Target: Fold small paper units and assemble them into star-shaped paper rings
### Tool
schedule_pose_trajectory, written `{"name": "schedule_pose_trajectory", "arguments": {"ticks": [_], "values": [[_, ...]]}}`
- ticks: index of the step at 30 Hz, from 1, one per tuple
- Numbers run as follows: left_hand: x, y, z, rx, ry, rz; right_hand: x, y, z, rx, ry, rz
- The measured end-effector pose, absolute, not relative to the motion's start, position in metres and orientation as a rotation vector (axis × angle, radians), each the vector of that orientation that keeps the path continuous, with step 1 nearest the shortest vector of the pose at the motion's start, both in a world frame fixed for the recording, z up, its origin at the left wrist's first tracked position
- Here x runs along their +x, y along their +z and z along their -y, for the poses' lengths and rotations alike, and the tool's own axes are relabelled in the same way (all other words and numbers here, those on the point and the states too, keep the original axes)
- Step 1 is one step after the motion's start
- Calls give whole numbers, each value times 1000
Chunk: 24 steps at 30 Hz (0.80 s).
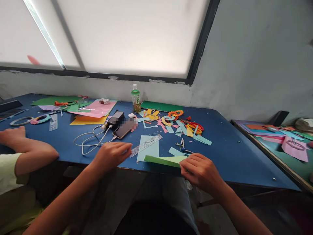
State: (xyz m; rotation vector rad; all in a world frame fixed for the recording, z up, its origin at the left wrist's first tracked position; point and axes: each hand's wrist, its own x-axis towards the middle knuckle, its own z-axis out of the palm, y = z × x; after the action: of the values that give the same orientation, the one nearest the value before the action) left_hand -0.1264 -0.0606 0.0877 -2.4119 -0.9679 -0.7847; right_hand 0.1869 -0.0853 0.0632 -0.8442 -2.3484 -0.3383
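My right hand (199, 169) pinches the right end of a folded light green paper strip (164, 160) at the near edge of the blue table (227, 150). Close by, my left hand (112, 154) rests on the table edge with its fingers curled down onto the near end of a clear plastic ruler (146, 145). That ruler lies across a light blue paper sheet (149, 149). Beyond the strip lies a small metal compass (182, 146).
Coloured paper scraps, cut rings and red-handled scissors (195, 125) litter the middle. A phone (122, 131), charger and white cable (91, 140) lie left of the ruler. A green bottle (135, 98) stands by the wall. Another person's arm (29, 150) rests at left. A second table (281, 143) is at right.
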Motion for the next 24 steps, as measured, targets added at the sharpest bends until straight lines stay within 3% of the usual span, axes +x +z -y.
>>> {"name": "schedule_pose_trajectory", "arguments": {"ticks": [3, 14, 24], "values": [[-116, 92, 71, -2497, -906, 952, 186, 65, 89, -847, -370, 2338], [-60, 71, 85, -2682, -781, 758, 145, 64, 101, -912, -410, 2382], [-71, 92, 97, -2703, -927, 546, 151, 74, 105, -857, -469, 2311]]}}
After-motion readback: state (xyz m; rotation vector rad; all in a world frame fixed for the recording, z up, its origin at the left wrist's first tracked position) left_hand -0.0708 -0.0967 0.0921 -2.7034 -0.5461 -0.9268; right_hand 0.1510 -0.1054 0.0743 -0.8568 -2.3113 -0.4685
